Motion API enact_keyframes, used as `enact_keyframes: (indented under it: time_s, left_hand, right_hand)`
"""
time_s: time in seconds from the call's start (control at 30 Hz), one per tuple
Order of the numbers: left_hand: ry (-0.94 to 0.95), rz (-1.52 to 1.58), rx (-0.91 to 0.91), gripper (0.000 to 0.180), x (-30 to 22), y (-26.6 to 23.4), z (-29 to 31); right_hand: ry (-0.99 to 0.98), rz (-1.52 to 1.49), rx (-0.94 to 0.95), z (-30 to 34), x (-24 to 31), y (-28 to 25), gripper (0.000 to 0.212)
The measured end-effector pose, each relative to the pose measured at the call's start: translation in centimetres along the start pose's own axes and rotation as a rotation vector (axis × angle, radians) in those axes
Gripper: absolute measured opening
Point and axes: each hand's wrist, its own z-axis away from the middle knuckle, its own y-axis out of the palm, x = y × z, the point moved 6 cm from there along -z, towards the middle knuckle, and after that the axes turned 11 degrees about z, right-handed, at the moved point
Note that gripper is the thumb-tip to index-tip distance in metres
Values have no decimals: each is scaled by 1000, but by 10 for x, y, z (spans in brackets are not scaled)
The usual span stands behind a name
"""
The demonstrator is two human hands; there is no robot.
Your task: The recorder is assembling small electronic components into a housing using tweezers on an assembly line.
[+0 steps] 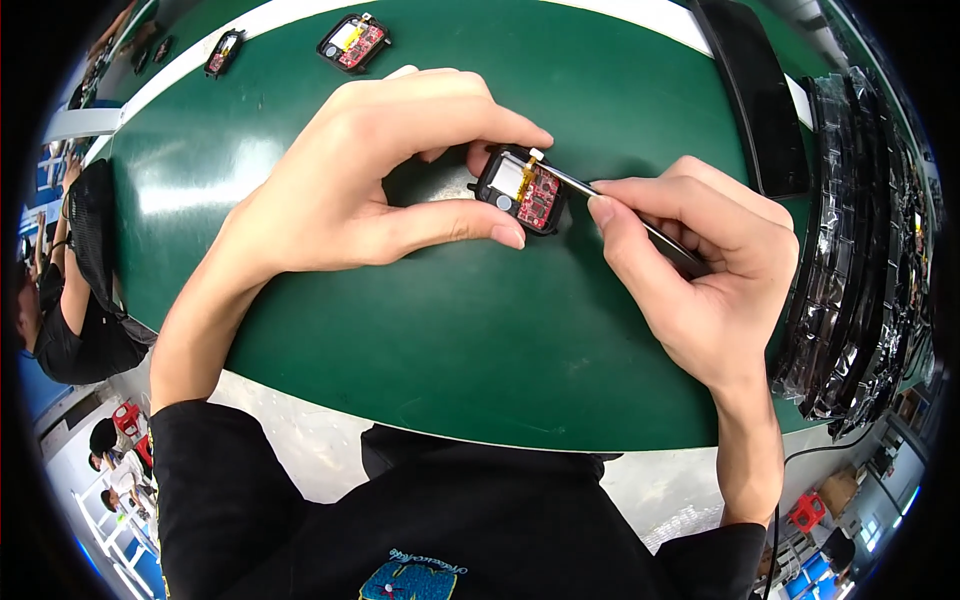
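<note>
Between the thumb and fingers of my left hand (390, 170) is a small black device housing (540, 205), its open side up. Inside it show a red circuit board, a white block, a yellow strip and a round silvery part. My right hand (700, 250) is closed around tweezers (650, 232) with a dark handle and a shiny metal end. Their tip reaches the upper edge of the housing, beside a small white piece (537, 154). Whether the tip grips that piece is too small to tell.
Two similar open housings lie at the back, one (354, 43) larger in view and one (224, 53) farther left. A black tray (750, 95) lies at the back right. Stacked black trays with clear plastic (845, 250) stand on the right of the green table (400, 340). Another person (85, 290) sits at left.
</note>
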Motion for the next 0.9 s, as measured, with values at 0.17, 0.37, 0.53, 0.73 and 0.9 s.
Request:
enact_keyframes:
  time_s: [0.17, 0.37, 0.53, 0.73, 0.9]
  left_hand:
    - [0, 18, -39, 60, 1, 0, -2]
    - [-32, -13, -54, 55, 0, 0, -2]
    - [-35, -16, -48, 54, 0, 0, -3]
    - [-36, 111, 49, 60, 11, -7, -1]
    - [26, 103, 79, 61, 11, -8, -2]
  right_hand:
    - [-107, 74, -83, 2, 4, -8, 18]
    - [-173, 151, -151, 3, 8, -4, 22]
    - [-228, 187, -164, 3, 12, 0, 20]
    - [-113, 20, -44, 1, 5, -1, 15]
    - [-32, -41, 34, 1, 0, -2, 14]
